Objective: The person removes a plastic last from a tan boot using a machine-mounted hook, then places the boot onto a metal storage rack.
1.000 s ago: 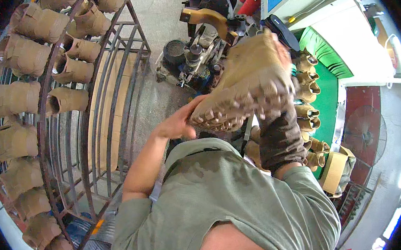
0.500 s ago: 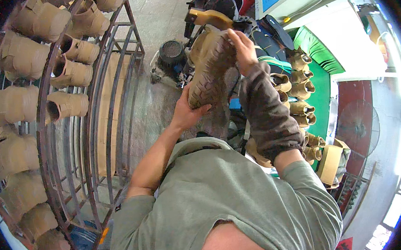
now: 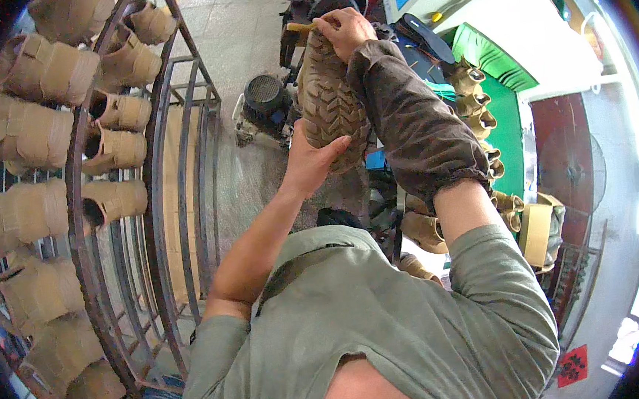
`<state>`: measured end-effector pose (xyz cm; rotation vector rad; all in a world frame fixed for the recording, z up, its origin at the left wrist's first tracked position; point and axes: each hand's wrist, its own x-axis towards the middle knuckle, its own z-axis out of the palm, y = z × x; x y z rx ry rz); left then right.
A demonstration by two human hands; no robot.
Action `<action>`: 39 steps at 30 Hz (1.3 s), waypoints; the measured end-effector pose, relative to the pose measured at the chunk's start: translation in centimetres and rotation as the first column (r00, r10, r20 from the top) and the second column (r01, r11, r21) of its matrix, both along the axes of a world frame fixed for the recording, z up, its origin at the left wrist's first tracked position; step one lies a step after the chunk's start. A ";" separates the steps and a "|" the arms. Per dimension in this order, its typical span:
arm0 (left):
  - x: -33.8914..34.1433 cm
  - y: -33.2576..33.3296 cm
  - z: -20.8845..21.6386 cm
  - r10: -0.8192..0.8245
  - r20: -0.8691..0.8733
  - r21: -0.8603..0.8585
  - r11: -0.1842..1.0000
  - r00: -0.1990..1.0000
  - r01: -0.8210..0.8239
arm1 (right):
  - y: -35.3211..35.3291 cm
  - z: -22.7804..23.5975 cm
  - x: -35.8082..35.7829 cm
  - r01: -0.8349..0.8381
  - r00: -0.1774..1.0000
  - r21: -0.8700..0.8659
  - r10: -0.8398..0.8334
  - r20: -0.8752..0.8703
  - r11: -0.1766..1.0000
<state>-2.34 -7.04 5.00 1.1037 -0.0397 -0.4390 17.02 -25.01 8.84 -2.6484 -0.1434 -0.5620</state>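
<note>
Both hands are gripping a tan boot [image 3: 329, 95], left hand [image 3: 309, 159] near, right hand [image 3: 348, 31] far; boot rack [image 3: 81, 179] standing left, motor [image 3: 264, 99] sitting just beyond.

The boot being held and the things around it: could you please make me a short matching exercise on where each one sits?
Things:
1. tan boot
2. left hand
3. right hand
4. metal rack

Places:
A. standing at the person's left, filled with boot uppers
B. gripping the boot's far end
C. held sole-up between both hands
D. supporting the boot's near end

Pairs: 1-C, 2-D, 3-B, 4-A
</note>
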 end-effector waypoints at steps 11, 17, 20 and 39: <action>0.4 2.0 0.2 -0.103 -0.121 -0.072 0.993 0.987 0.095 | 1.6 1.8 0.9 -0.058 0.975 0.112 0.080 -0.207 0.992; 0.6 4.5 -1.2 -0.126 -0.118 -0.055 0.991 0.985 0.120 | 2.8 -2.0 -1.2 -0.178 0.983 -0.012 0.178 0.038 0.984; 0.3 4.2 -2.2 -0.133 -0.141 -0.033 0.991 0.981 0.130 | 2.7 -1.6 -2.2 -0.196 0.979 -0.102 0.200 0.039 0.975; -0.8 4.6 -5.8 -0.114 0.167 -0.055 0.991 0.979 0.125 | 6.3 3.4 -10.4 -0.264 0.963 -0.073 0.268 0.041 0.962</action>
